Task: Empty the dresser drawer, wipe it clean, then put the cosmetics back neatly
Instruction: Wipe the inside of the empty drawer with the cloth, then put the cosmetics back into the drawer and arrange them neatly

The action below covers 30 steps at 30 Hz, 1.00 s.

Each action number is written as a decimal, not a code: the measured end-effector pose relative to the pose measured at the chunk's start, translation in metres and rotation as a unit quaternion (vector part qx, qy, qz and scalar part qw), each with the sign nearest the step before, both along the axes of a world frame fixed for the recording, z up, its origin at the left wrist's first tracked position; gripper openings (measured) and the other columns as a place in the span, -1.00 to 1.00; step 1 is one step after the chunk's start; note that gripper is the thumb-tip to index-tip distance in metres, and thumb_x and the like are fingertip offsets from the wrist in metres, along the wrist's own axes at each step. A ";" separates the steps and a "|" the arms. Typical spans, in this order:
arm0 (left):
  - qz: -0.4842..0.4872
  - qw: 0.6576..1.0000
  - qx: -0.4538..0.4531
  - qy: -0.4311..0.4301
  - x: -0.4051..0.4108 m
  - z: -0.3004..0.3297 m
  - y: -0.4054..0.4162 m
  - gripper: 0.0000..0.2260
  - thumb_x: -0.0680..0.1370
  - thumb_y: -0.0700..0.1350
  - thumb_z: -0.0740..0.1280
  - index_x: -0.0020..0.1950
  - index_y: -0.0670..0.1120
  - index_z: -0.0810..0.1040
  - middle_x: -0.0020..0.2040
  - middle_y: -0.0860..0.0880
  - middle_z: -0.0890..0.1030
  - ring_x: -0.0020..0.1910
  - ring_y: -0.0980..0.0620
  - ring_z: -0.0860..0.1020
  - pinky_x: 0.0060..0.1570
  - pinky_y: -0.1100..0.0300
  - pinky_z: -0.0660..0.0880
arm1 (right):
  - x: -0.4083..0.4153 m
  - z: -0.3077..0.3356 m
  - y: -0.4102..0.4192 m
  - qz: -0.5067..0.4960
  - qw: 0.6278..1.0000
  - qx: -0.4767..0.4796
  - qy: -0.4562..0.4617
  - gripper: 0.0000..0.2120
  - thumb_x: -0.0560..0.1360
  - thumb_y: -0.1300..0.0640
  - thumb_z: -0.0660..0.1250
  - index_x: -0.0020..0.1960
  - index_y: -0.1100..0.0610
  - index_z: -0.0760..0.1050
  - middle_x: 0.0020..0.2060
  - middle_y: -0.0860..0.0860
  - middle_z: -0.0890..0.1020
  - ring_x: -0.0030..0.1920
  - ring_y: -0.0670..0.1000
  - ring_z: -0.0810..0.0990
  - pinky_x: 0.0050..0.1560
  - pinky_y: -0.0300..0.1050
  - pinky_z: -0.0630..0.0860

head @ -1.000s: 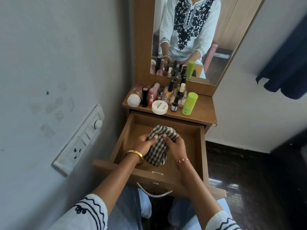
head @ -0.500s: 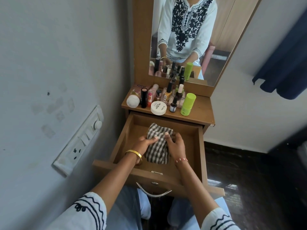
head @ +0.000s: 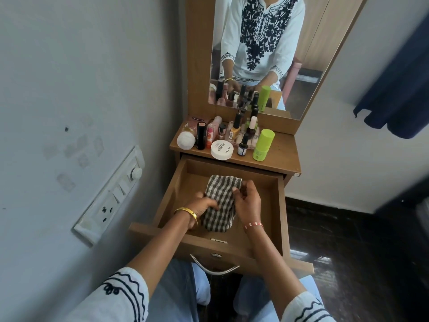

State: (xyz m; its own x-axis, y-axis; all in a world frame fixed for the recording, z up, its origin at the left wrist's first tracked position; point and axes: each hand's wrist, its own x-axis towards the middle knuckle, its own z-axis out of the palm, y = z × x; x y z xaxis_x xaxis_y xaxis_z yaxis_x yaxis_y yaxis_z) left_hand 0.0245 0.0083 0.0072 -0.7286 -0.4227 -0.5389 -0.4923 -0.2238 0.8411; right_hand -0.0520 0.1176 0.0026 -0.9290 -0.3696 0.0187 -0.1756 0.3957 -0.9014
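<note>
- Left hand [head: 203,206], with one gold bangle [head: 186,212] at the wrist, presses its curled fingers onto the left edge of the checked cloth [head: 219,203]; compared with a second ago it sits further under the fold, its fingertips hidden by the fabric.
- One checked cloth lies bunched in the middle of the open drawer [head: 277,205], standing narrower and more upright than a second ago, when it spread wider across the drawer floor.
- Right hand [head: 247,202], with one red thread band [head: 254,226] at the wrist, pinches the cloth's upper right edge between thumb and fingers; it has lifted slightly higher on the cloth than before.
- One drawer is pulled out, holding nothing but the cloth and the two hands; its curved metal handle [head: 214,269] hangs at the front.
- Cosmetics [head: 234,133] stand crowded on the desk [head: 281,154] above the drawer, in the same places as before: one white round puff [head: 185,140] at the left, one black tube [head: 201,135], one flat white jar [head: 221,149], one small dark blue bottle [head: 242,147], one green tube [head: 263,145] at the right; the small bottles behind are too packed to count.
- One mirror [head: 301,54] behind them reflects the person's white embroidered top.
- One switchboard [head: 111,196] is fixed to the wall on the far left.
</note>
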 end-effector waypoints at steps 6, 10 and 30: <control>0.018 0.999 0.022 0.024 -0.001 0.001 0.002 -0.52 0.40 -0.38 0.34 0.30 -0.16 0.40 0.26 -0.15 0.50 0.26 -0.12 0.43 0.20 0.08 0.36 | -0.001 -0.001 -0.001 -0.028 0.999 -0.016 -0.025 -0.79 0.56 0.22 0.22 0.17 0.25 0.41 -0.05 0.03 0.52 -0.05 -0.03 0.49 -0.18 -0.32 0.40; 0.044 0.998 0.035 0.039 -0.002 0.003 0.001 -0.55 0.44 -0.35 0.33 0.32 -0.19 0.39 0.24 -0.13 0.50 0.26 -0.12 0.44 0.19 0.09 0.36 | -0.006 -0.003 -0.001 -0.054 0.997 -0.007 -0.060 -0.66 0.47 0.11 0.37 0.21 0.17 0.43 0.12 0.11 0.54 0.08 0.04 0.53 0.10 -0.07 0.52; 0.028 0.988 0.018 0.153 -0.010 0.031 0.033 -0.62 0.52 -0.36 0.24 0.33 -0.19 0.40 0.05 -0.08 0.58 0.04 -0.03 0.55 0.00 0.11 0.56 | -0.009 0.037 0.035 -0.077 0.982 -0.112 -0.131 -0.59 0.51 0.13 0.32 0.29 0.27 0.38 0.11 0.08 0.57 0.03 0.05 0.58 -0.11 -0.22 0.54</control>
State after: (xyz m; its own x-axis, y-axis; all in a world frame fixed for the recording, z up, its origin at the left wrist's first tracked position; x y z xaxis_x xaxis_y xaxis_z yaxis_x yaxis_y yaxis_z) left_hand 0.0146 0.0414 0.0380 -0.8362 -0.4507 -0.3124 -0.2020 -0.2765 0.9395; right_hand -0.0614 0.1528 0.0392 -0.9572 -0.2377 -0.1649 0.1215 0.1869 -0.9748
